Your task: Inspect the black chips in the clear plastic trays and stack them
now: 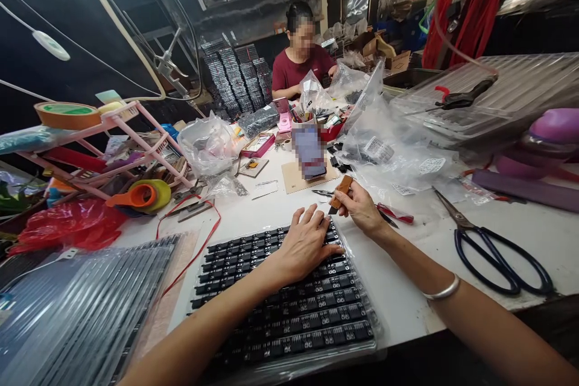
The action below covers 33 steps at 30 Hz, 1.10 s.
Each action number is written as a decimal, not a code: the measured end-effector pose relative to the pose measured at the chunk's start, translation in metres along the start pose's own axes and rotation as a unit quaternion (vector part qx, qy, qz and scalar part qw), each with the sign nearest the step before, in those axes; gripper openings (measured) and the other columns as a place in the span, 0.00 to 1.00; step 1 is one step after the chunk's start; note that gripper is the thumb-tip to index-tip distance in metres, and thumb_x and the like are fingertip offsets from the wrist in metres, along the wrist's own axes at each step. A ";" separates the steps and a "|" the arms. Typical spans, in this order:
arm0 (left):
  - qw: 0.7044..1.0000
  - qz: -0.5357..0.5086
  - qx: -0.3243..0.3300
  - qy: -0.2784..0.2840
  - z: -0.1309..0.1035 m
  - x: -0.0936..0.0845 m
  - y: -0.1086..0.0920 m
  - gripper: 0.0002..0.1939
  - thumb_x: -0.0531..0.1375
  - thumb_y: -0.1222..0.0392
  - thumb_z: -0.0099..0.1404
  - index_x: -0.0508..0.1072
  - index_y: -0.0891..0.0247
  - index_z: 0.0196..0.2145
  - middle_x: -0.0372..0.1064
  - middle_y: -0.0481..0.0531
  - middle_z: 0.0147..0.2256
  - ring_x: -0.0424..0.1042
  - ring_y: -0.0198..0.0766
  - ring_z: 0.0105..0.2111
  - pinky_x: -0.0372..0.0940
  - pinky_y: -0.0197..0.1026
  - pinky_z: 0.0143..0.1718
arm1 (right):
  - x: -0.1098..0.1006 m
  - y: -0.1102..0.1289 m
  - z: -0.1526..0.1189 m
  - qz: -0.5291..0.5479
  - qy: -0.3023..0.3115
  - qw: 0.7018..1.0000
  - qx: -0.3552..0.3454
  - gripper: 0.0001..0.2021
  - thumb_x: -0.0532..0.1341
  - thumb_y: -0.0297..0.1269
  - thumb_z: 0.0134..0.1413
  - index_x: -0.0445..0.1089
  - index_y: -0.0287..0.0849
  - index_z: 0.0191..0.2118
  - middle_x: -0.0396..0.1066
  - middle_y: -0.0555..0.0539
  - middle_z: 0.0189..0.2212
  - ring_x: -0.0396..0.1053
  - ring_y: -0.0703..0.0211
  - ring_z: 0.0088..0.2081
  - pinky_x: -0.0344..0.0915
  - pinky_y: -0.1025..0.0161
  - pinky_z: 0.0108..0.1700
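A clear plastic tray [377,338] in front of me carries rows of small black components [312,319] with silver pins. My left hand [305,244] lies across the upper rows, palm down, with its fingers spread. Just to its right, my right hand [362,208] grips a short tool with an orange-brown block handle [342,192]. Its dark flat tip points down at the tray's upper right corner, close to my left fingertips. Whether the tip touches a component, I cannot tell. The left forearm hides part of the lower left rows.
Large scissors [484,241] lie at right, pliers [322,193] beyond my right hand. A phone [310,154] stands on cardboard [289,178]. Stacked clear trays [99,301] lie at left beside a red ribbon [212,232]. Plastic bags [398,151] crowd the right; a co-worker [298,66] sits opposite.
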<state>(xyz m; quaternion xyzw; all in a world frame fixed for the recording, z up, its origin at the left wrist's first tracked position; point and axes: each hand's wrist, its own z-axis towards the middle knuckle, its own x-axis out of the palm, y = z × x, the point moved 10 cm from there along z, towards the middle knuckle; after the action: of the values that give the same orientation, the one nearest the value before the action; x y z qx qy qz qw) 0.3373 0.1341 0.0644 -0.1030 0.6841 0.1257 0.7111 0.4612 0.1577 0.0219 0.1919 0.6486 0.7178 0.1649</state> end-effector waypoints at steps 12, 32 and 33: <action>1.000 -0.014 0.007 0.009 0.004 0.000 0.000 0.31 0.51 0.37 0.63 0.69 0.70 0.45 0.67 0.60 0.45 0.62 0.50 0.51 0.53 0.55 0.56 | 0.003 -0.024 0.005 0.056 0.011 0.997 0.051 0.23 0.63 0.55 0.41 0.59 0.41 0.34 0.71 0.50 0.23 0.60 0.69 0.16 0.55 0.70 0.17; 0.907 -0.224 -0.339 -0.110 -0.229 -0.038 0.138 0.27 0.50 0.43 0.67 0.62 0.56 0.60 0.57 0.54 0.62 0.54 0.46 0.62 0.46 0.54 0.63 | -0.013 0.020 -0.009 -0.250 -0.003 0.968 0.013 0.10 0.56 0.35 0.49 0.66 0.43 0.39 0.66 0.51 0.23 0.65 0.59 0.26 0.59 0.64 0.30; 0.894 -0.242 -0.356 -0.125 -0.247 -0.028 0.140 0.27 0.50 0.44 0.67 0.62 0.56 0.60 0.58 0.54 0.61 0.55 0.46 0.62 0.46 0.54 0.63 | -0.010 0.016 -0.009 -0.270 0.010 0.962 0.028 0.09 0.55 0.33 0.48 0.66 0.43 0.38 0.65 0.52 0.22 0.64 0.60 0.24 0.59 0.64 0.30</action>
<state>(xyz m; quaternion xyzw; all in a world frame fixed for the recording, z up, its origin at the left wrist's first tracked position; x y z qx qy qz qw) 0.0573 0.1872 0.0858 -0.4948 0.4529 0.1966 0.7151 0.4657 0.1433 0.0362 0.0070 0.6980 0.6299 0.3404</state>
